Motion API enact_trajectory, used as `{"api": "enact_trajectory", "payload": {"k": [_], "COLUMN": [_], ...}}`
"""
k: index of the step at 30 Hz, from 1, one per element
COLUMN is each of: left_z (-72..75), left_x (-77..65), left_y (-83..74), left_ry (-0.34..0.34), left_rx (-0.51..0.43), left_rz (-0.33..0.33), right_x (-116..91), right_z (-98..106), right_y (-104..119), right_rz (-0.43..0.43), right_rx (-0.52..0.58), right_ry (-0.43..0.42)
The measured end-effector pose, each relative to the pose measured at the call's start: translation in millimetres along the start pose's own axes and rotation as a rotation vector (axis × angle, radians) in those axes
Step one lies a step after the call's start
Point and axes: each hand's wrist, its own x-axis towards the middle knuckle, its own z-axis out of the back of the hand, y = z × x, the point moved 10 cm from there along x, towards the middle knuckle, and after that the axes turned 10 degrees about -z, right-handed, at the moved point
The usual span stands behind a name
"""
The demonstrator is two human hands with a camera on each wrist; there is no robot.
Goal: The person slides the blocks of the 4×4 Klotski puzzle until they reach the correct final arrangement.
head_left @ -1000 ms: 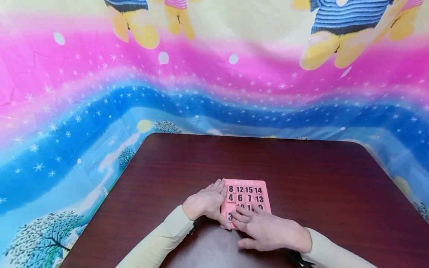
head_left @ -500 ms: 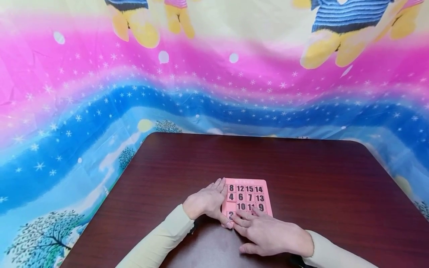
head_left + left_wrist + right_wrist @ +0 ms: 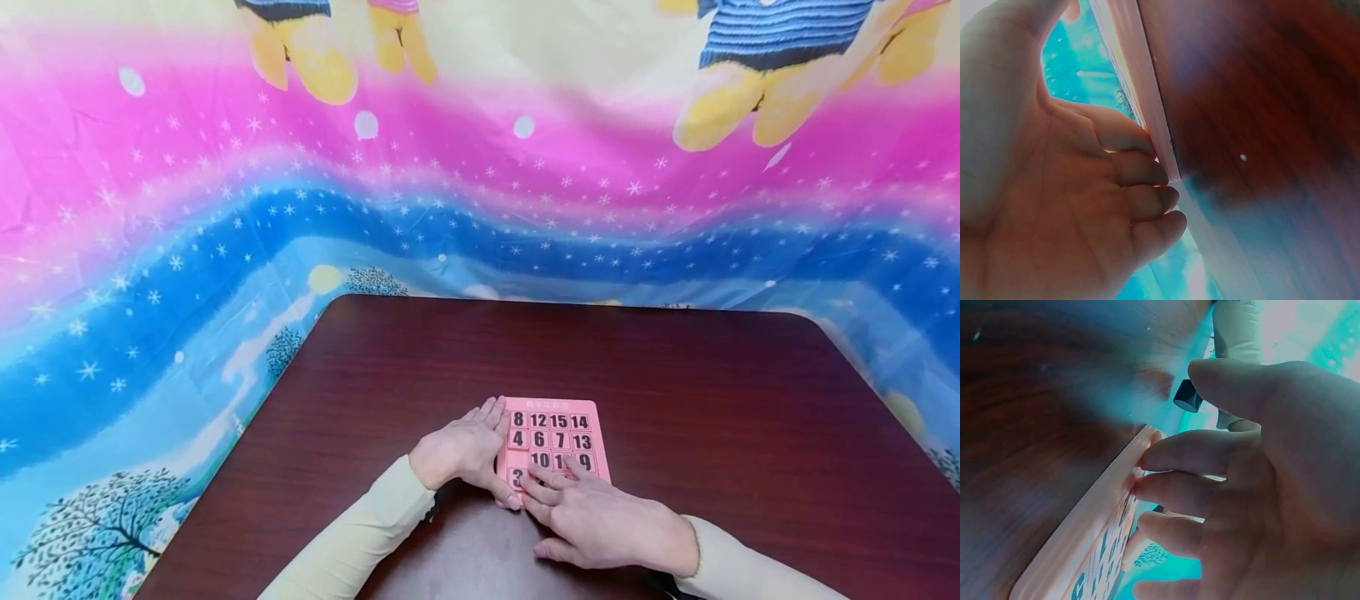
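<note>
I see the left hand [image 3: 471, 452], fingers extended, resting along the left edge of the number board [image 3: 585, 405]; it lies on the table [image 3: 712, 383], upper tiles [image 3: 538, 440] out of counting order, so I judge the sliding unfinished; the right hand [image 3: 600, 521], fingers spread, partly covers the lower rows, pinching nothing visible.

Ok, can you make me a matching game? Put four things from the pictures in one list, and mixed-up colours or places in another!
Things:
1. number board
2. table
3. left hand
4. right hand

Colours and places:
A. dark reddish-brown
B. over the bottom row, hiding some numbers
C. pink
D. along the board's left edge

Right pairs: 1-C, 2-A, 3-D, 4-B
</note>
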Motion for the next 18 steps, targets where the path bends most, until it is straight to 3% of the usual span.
{"api": "enact_trajectory", "payload": {"k": [18], "left_z": [2.3], "left_x": [0.4], "left_y": [-1.9], "left_ry": [-0.012], "left_rx": [0.03], "left_rz": [-0.021], "right_x": [20], "right_z": [-10], "right_y": [-25], "right_rz": [-0.109], "right_rx": [0.069], "right_ry": [0.05]}}
